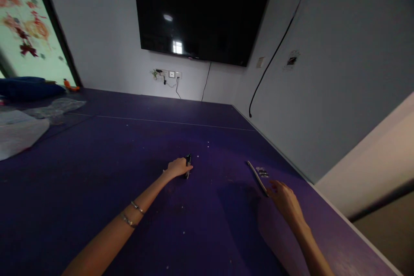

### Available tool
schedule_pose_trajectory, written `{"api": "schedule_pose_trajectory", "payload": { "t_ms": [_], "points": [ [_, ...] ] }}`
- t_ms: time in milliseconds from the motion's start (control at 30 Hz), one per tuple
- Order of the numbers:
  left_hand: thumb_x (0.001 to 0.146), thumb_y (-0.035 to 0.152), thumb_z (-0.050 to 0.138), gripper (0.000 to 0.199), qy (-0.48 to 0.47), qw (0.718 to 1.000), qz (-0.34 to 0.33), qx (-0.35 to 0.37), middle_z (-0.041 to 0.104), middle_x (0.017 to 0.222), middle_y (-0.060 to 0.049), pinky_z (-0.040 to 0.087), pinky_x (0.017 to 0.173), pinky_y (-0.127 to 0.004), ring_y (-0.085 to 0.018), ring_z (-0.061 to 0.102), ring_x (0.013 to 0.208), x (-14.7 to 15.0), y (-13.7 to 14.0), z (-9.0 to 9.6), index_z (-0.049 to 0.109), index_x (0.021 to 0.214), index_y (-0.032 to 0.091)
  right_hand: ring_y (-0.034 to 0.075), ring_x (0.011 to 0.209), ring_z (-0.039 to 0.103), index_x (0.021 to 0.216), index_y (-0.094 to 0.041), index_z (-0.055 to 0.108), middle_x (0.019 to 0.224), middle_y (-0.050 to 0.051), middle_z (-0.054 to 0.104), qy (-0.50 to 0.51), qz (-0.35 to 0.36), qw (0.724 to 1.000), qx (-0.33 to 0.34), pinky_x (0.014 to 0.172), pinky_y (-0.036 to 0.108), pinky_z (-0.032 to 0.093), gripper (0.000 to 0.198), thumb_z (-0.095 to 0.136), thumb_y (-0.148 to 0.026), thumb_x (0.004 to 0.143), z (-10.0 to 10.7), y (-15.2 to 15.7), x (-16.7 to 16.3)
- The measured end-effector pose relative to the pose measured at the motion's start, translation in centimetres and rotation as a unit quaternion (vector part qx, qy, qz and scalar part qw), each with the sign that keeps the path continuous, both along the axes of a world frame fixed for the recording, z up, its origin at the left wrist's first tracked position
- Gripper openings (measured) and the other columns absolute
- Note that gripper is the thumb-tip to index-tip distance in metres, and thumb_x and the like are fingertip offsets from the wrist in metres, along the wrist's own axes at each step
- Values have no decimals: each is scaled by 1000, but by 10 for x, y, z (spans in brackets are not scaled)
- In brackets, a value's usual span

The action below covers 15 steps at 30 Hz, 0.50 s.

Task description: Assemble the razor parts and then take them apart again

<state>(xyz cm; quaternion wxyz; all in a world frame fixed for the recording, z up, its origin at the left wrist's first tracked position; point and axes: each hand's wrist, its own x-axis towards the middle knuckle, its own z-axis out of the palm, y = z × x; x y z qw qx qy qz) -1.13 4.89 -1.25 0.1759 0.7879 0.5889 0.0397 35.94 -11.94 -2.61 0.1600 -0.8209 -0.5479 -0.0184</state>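
Observation:
My left hand is closed around a small dark, shiny, elongated object on the purple tabletop. Its exact kind is too small to tell, and the fingers hide part of it. Over to the right, my right hand has its fingers loosely apart beside the lower end of a thin, slightly curved pale strip. Whether the fingertips touch that strip, I cannot tell. Just past the right fingers lies a small clear packet with dark pieces in it.
Clear plastic wrapping, a white bag and a dark blue bundle lie at the left, near an orange item. A black cable hangs along the right wall. Behind the table a television is mounted.

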Motion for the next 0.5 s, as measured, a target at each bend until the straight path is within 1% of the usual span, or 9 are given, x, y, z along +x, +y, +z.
{"api": "schedule_pose_trajectory", "payload": {
  "t_ms": [133, 267, 333, 500],
  "points": [
    [75, 49, 48, 36, 2, 1000, 13, 5, 67, 88, -11, 43, 65, -30, -26, 62, 85, 0, -16, -1, 63, 83, 18, 23, 83, 62, 95, -20, 59, 91, 10, 66, 12, -41, 997, -66, 62, 28, 41, 37, 43, -48, 78, -2, 8, 10],
    [77, 45, 48, 30, 2, 1000, 21, 9, 67, 92, -10, 43, 67, -29, -25, 62, 86, 1, -19, -8, 63, 83, 19, 24, 80, 63, 89, -21, 59, 85, 11, 66, 33, -41, 992, -113, 60, 28, 41, 44, 40, -59, 76, -7, 18, 16],
    [77, 44, 48, 30, -3, 1000, 19, 14, 67, 91, -10, 42, 67, -29, -25, 62, 87, 1, -19, -10, 63, 82, 19, 24, 77, 63, 86, -21, 59, 83, 10, 66, 36, -29, 990, -132, 58, 28, 41, 45, 39, -60, 77, -8, 23, 19],
    [79, 44, 47, 30, -17, 1000, 13, 21, 67, 89, -10, 41, 66, -29, -24, 62, 85, 0, -19, -11, 63, 78, 19, 23, 75, 63, 80, -20, 62, 81, 9, 66, 20, -2, 986, -165, 56, 28, 39, 42, 38, -55, 80, -9, 34, 27]
  ]
}}
